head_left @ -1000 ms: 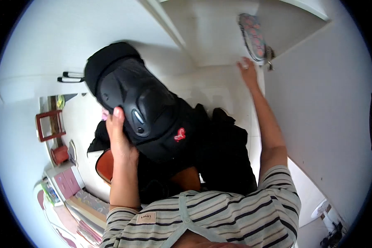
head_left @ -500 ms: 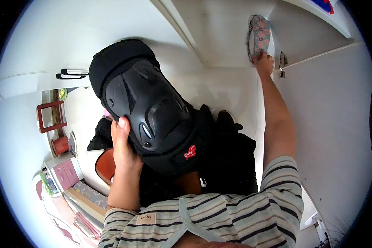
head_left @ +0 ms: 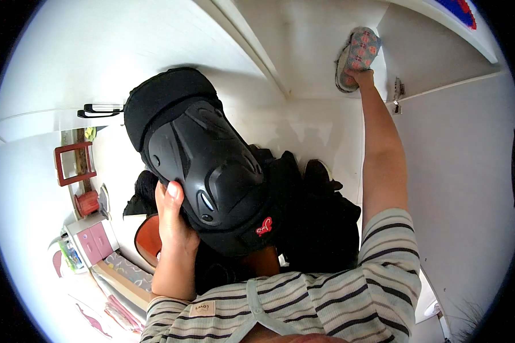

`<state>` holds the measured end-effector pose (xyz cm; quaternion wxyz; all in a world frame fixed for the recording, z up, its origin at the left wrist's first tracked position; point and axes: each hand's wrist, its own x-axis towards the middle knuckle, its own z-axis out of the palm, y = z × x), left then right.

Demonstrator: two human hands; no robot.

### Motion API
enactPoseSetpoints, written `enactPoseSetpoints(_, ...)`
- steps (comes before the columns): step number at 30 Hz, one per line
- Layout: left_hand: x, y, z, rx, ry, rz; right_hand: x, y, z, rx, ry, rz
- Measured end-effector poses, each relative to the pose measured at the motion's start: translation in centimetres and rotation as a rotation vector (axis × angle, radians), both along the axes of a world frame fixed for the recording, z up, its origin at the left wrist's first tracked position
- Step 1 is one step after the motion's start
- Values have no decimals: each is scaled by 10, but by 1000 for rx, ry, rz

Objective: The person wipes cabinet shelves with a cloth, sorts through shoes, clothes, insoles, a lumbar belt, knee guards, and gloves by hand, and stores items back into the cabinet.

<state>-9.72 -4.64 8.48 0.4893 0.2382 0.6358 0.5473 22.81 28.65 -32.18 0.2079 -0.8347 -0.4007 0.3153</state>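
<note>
In the head view, my left hand (head_left: 174, 211) grips the lower left edge of a large black padded guard (head_left: 203, 160) with a hard plastic shell and a small red logo. Its thumb lies on the shell, and the other fingers are hidden behind. My right hand (head_left: 361, 76) reaches into the open cabinet (head_left: 320, 34) and is closed on the end of a pair of grey slippers (head_left: 363, 52) with a pink-red pattern. The slippers are pressed together and tilted.
An open cabinet door (head_left: 458, 171) with a metal hinge (head_left: 397, 94) stands at the right. White cabinet fronts with a handle (head_left: 100, 110) are at the left. Further left are a red-brown stool (head_left: 74, 164), a pink drawer unit (head_left: 94, 240) and an orange-brown round seat (head_left: 147, 240).
My right hand has reached the slippers, closed on them and tilted them. My left hand still holds the black guard, which has shifted slightly right and down in view.
</note>
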Motion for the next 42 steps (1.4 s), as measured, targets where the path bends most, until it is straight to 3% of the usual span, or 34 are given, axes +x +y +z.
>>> enactPoseSetpoints(2, 1, 2, 1, -5, 13, -12, 13, 19, -40, -24, 138, 173)
enactPoseSetpoints(6, 4, 4, 2, -2, 52, -18, -19, -14, 15, 133, 0, 48)
enactPoseSetpoints(8, 6, 6, 4, -33, 64, 15, -26, -34, 34, 280, 649, 52)
enactPoseSetpoints(14, 10, 6, 4, -50, 26, 79, -24, -126, 62, 124, 948, -6)
enactPoseSetpoints(20, 11, -5, 9, 13, -64, 88, -27, -168, 74, 99, 965, -107)
enactPoseSetpoints(25, 4, -12, 8, -1, -47, 54, -27, -141, 63, 103, 1030, -43)
enactPoseSetpoints(28, 4, -11, 8, -27, -35, 63, -35, -130, 55, 144, 913, -42)
enactPoseSetpoints(31, 4, -10, 10, -13, -58, 95, -39, -124, 98, 252, 68, 289)
enactPoseSetpoints(32, 4, -9, 10, -28, -55, 91, -39, -121, 112, 245, 66, 289)
enactPoseSetpoints(34, 5, -7, 12, -12, -76, 49, -38, -117, 125, 319, -436, 572)
enactPoseSetpoints(35, 5, -8, 11, -36, -36, 8, -40, -111, 127, 235, -526, 636)
enactPoseSetpoints(38, 5, -7, 10, -71, 4, -43, -46, -93, 87, 4, -555, 632)
enactPoseSetpoints(42, 13, 0, 11, -1, -80, 22, -45, -91, 99, -93, -411, 676)
